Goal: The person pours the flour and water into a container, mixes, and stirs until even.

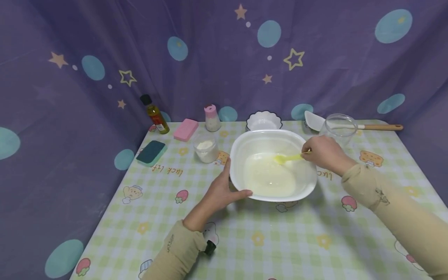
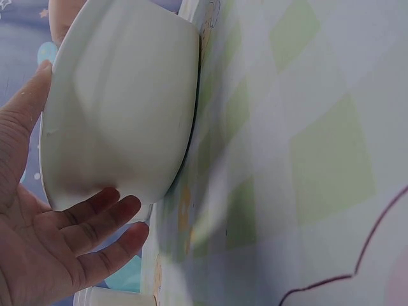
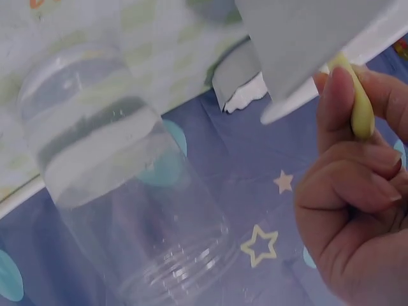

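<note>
A white basin stands on the table with pale, milky liquid inside. My left hand holds its near-left side. In the left wrist view the thumb lies at the rim, and the fingertips are against or close to the outer wall. My right hand is over the basin's right rim and pinches the handle of a small yellow spoon, whose head dips in the liquid. The handle end sticks out between thumb and fingers in the right wrist view.
A clear glass jar and a white spatula lie behind the right hand. Further back are a scalloped bowl, a pink-topped shaker, a jar of white powder, sponges and an oil bottle.
</note>
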The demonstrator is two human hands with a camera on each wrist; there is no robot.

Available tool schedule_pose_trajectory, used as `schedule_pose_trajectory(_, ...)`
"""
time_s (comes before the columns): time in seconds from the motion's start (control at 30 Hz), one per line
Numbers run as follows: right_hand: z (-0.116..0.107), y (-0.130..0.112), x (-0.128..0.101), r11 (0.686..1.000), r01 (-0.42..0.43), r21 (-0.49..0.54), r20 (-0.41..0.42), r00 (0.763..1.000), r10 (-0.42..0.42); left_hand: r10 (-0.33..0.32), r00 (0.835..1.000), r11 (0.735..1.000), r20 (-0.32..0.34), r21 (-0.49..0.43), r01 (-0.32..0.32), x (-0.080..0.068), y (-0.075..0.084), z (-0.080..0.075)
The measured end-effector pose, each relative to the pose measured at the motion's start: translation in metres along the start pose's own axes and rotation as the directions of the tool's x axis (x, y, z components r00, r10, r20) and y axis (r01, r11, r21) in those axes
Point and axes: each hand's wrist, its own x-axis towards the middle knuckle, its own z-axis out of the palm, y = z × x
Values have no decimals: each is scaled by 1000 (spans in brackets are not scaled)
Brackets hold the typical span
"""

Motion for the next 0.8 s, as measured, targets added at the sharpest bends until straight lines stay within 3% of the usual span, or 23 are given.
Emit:
schedule_pose_trajectory(0.27, -15, 5, -7, 1000, 23, 12, 115, 993, -24, -14, 1000, 1000, 1, 3, 14, 1, 0, 0)
schedule_pose_trajectory(0.43, -19, 7, -10, 997, -9, 76, 230, 973, -9, -18, 1000, 1000, 2, 6, 18, 1, -1, 0)
schedule_pose_trajectory(0.57, -15, 8, -9, 992, 8, 129, 296, 954, -46, -14, 1000, 1000, -3, 6, 14, 0, -1, 0)
schedule_pose_trajectory(0.67, -8, 5, -8, 987, 39, 159, 301, 950, -86, -19, 1000, 1000, -4, 7, 19, 0, 0, -1)
schedule_pose_trajectory(0.8, 4, -4, -7, 980, 114, 164, 238, 959, -151, -25, 1000, 1000, -2, 11, 25, 1, 0, -1)
